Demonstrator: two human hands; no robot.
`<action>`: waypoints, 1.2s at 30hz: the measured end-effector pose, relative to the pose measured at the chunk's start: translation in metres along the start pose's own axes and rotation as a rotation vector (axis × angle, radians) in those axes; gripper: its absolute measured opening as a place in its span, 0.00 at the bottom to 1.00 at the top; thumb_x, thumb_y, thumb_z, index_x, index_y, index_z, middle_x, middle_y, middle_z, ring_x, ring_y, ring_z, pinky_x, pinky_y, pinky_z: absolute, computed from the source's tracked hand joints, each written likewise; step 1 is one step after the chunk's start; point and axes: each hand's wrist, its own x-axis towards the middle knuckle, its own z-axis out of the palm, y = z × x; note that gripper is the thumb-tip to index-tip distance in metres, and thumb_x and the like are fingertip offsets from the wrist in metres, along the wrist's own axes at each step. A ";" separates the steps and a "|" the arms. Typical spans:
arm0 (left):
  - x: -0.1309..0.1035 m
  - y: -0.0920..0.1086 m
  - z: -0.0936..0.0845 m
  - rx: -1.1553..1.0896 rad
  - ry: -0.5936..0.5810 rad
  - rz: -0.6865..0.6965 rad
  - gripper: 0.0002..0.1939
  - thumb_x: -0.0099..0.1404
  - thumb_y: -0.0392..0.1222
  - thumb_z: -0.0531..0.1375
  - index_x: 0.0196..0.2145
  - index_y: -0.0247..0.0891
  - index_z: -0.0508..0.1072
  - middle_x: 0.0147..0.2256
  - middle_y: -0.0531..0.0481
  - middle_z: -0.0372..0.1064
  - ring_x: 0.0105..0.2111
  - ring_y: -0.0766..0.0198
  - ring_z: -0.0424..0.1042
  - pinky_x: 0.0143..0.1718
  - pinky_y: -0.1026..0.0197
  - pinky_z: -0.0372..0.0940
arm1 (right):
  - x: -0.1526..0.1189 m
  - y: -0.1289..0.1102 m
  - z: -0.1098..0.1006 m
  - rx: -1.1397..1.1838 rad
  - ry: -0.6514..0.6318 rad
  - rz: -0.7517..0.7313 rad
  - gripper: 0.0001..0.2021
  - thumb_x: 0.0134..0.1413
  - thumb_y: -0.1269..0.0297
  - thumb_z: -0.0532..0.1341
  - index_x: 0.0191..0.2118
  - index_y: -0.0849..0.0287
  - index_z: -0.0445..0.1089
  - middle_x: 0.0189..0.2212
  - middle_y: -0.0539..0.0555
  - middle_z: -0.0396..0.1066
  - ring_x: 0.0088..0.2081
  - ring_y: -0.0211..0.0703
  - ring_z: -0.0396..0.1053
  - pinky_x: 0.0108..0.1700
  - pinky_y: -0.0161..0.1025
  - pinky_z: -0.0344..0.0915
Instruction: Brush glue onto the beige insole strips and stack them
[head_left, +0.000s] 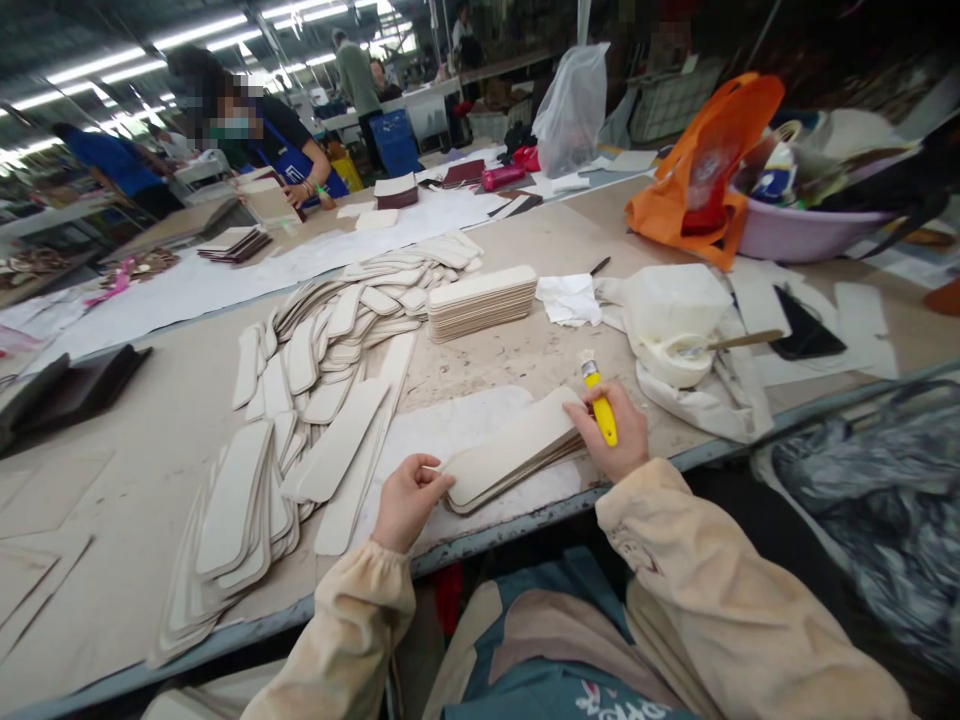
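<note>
**Head view: one at each end, long way across**

So we've got a low pile of pale strips (517, 450) right at the near edge of the table (60, 490), lying partly on a sheet of white paper (480, 410). What matters most here is how it lies: the long axis slants from lower left up to upper right, and it sits between the left hand (405, 503) and the right hand (621, 432). Neither hand is really nearer, since each one is touching its own end.

The left hand is curled narrow, thumb tip right on the rounded left end (we can't tell whether it's pinching the top strip or just steadying it). The right hand is busier: it's holding a yellow brush (606, 422), bristles pointing away from us, while the thumb and a finger meet the far right end of the pile. Along the front side, we can see the lower strips stepping out from under the top one.

Off to the left there's a messy heap of similar strips (300, 380), and beyond the pile a neat stack (480, 308) stands square. On the right hand's side, well within view, we spot a white tub (679, 362) with a stick (742, 340) poking out.
</note>
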 end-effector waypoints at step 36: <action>0.007 -0.001 -0.003 0.464 -0.036 0.066 0.20 0.53 0.58 0.60 0.36 0.41 0.69 0.22 0.57 0.70 0.24 0.62 0.71 0.28 0.60 0.62 | -0.005 0.023 0.013 -0.255 -0.127 -0.043 0.06 0.55 0.59 0.58 0.36 0.54 0.63 0.29 0.50 0.70 0.29 0.42 0.68 0.33 0.38 0.61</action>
